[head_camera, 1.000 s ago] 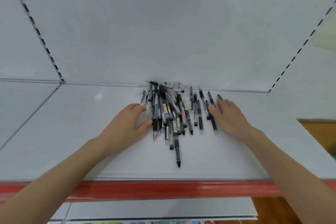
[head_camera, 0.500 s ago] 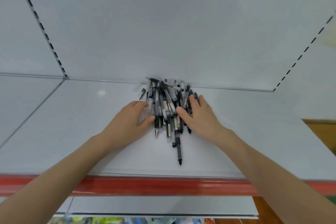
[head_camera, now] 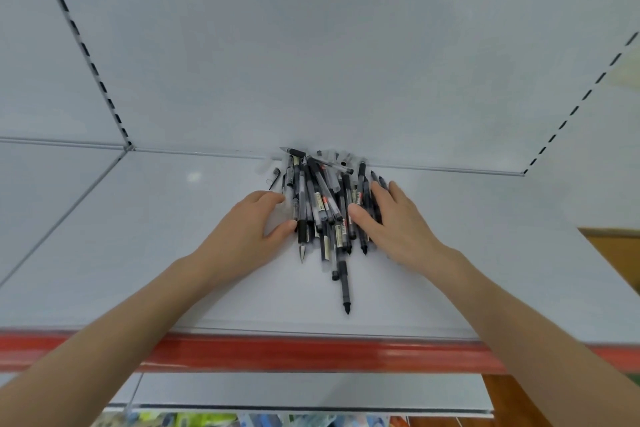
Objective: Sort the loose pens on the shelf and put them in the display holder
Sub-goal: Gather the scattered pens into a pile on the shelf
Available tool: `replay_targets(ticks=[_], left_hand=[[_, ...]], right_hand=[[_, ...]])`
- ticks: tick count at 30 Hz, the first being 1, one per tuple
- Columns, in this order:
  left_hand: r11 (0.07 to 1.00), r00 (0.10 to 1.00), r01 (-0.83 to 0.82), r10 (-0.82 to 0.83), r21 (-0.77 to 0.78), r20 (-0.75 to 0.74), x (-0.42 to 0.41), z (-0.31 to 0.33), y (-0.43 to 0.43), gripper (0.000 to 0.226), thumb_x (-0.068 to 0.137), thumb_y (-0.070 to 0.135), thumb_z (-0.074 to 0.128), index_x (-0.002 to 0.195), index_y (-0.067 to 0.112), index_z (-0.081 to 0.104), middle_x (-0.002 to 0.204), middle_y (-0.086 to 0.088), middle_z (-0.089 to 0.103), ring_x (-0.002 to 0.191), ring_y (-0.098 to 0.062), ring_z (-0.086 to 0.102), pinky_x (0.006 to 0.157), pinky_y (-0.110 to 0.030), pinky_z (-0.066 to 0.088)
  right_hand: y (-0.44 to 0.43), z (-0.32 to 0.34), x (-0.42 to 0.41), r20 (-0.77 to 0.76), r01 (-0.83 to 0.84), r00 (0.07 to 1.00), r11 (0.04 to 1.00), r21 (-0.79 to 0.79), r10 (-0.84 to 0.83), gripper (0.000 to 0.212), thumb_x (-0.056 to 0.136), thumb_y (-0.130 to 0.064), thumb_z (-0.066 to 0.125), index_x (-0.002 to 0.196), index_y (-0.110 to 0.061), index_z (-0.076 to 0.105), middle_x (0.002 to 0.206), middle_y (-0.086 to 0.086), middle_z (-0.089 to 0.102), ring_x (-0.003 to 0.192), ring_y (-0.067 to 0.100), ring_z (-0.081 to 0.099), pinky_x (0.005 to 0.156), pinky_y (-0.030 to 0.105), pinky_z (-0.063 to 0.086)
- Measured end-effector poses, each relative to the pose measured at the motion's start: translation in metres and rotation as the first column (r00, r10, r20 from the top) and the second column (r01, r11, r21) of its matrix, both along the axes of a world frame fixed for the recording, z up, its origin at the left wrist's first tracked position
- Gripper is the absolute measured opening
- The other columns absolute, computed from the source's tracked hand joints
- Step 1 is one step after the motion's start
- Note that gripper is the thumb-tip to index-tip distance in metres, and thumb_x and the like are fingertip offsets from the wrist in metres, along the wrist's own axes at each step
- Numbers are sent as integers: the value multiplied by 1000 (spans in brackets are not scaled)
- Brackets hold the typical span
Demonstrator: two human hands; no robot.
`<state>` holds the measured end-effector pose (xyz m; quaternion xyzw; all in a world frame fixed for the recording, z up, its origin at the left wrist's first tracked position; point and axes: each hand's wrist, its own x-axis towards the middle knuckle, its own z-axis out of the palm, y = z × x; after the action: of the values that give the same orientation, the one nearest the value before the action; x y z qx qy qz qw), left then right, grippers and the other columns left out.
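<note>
Just past the red edge point(head_camera: 311, 354) of the shelf point(head_camera: 138, 253), one pen point(head_camera: 344, 284) lies apart, tip toward me. Beyond it my left hand point(head_camera: 249, 229) and right hand point(head_camera: 394, 222) press in on the pens point(head_camera: 322, 198) from either side, fingers loosely spread and gripping nothing. The pens are heaped against the back wall point(head_camera: 311, 62). I judge this is the gathering step; next I must close round a bundle. No holder is in view.

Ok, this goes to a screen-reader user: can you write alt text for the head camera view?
A left hand and right hand flank and touch a heap of dark pens on a white shelf, against its back panel. One pen sticks out toward the red front edge.
</note>
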<state>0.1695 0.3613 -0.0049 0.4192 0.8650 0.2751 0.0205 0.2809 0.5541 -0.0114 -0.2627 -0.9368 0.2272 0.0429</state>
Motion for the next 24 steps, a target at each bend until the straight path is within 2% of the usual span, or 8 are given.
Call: replay_targets(ticks=[8, 11, 13, 15, 16, 17, 20, 24], left_hand=[[1000, 1000, 4, -4, -2, -15, -1, -1, -3, 49, 91, 33, 52, 133, 10, 43, 137, -6, 46, 125, -20, 43, 99, -19, 26], [1000, 1000, -15, 14, 9, 3, -4, 2, -5, 48, 92, 33, 51, 134, 12, 43, 139, -4, 44, 126, -19, 43, 98, -19, 27], [1000, 1000, -29, 29, 7, 5, -9, 5, -7, 47, 92, 32, 51, 133, 12, 44, 139, -3, 44, 126, -19, 43, 97, -18, 26], [999, 999, -48, 48, -4, 2, -17, 5, -10, 45, 92, 31, 50, 133, 13, 45, 137, -3, 46, 123, -20, 46, 93, -16, 26], [998, 998, -66, 66, -10, 9, -23, 5, -11, 44, 93, 31, 50, 132, 12, 46, 136, -4, 46, 121, -21, 47, 91, -16, 27], [996, 996, -90, 90, -14, 22, -29, 5, -11, 42, 93, 30, 50, 131, 12, 46, 135, -6, 48, 120, -22, 47, 91, -17, 28], [984, 982, -177, 177, -6, 59, -49, 5, -5, 38, 93, 25, 49, 128, 9, 49, 130, -12, 52, 120, -25, 47, 93, -24, 32], [971, 967, -238, 235, 24, 96, -70, 4, 17, 35, 93, 20, 49, 125, 5, 52, 123, -16, 56, 112, -27, 52, 89, -25, 34]], right_hand=[[-2, 5, 3, -17, -1, 1000, 1000, -17, 1, 82, 80, -72, 27, 142, -17, 28, 147, 14, 27, 137, 33, 25, 111, 49, 28], [-10, 17, 11, -143, -29, 989, 999, 20, 32, 63, 92, -53, 37, 143, -17, 29, 152, 7, 23, 141, 21, 18, 114, 34, 18], [-16, 27, 22, -266, -77, 959, 994, 76, 94, 46, 94, -38, 45, 135, -18, 43, 140, -1, 40, 129, 7, 35, 105, 18, 23], [-22, 31, 31, -281, -186, 937, 977, 101, 207, 27, 93, -30, 51, 116, -19, 60, 106, -12, 57, 94, -8, 49, 85, 8, 35], [-25, 30, 35, -245, -258, 929, 961, 104, 276, 22, 92, -29, 53, 109, -20, 64, 94, -16, 58, 84, -7, 51, 79, 8, 38], [-26, 27, 38, -200, -333, 914, 935, 124, 352, 21, 91, -30, 54, 104, -21, 67, 90, -15, 60, 82, -4, 53, 77, 8, 39], [-23, 12, 45, -117, -507, 832, 828, 239, 543, 30, 88, -38, 47, 99, -23, 71, 96, -9, 65, 88, -2, 54, 84, 13, 42], [-22, 5, 50, -134, -552, 787, 784, 282, 602, 29, 86, -33, 47, 100, -23, 70, 95, -2, 65, 88, 3, 50, 81, 14, 40]])
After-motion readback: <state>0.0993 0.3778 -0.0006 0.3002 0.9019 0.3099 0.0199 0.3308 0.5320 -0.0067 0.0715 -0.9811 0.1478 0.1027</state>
